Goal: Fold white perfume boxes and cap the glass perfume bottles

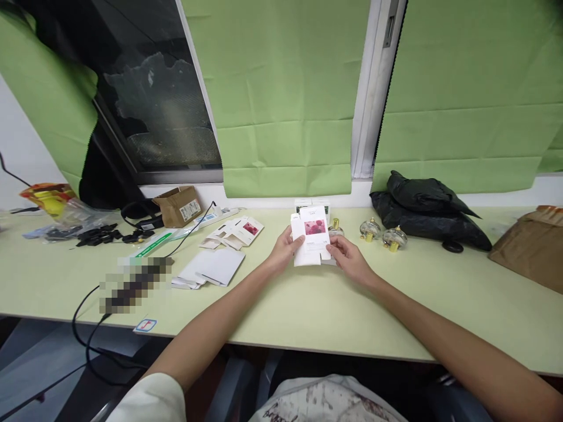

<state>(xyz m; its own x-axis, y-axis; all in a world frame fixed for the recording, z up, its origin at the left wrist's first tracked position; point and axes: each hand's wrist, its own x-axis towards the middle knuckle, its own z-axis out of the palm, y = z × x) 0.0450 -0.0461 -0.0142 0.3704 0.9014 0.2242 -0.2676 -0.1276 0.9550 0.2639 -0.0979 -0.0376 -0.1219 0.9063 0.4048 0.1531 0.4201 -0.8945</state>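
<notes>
A flat white carton (pixel 313 249) printed with a pink flower picture is held up over the table, its flaps sticking out. My left hand (pixel 285 249) grips its left edge, thumb on the front. On the right edge, my right hand (pixel 349 258) pinches it in the same way. Behind the carton stands a white box (pixel 328 203), mostly hidden. Glass bottles with gold caps stand to the right, among them one bottle (pixel 370 229) and another bottle (pixel 394 238); a further one is partly covered by my right hand.
Left of my hands lie flattened flower-print cartons (pixel 240 231) and folded white sheets (pixel 211 268). Farther left are an open brown box (pixel 179 206), black small parts (pixel 99 235) and a cable (pixel 189 234). Black plastic bags (pixel 428 211) and a brown paper package (pixel 530 249) lie right.
</notes>
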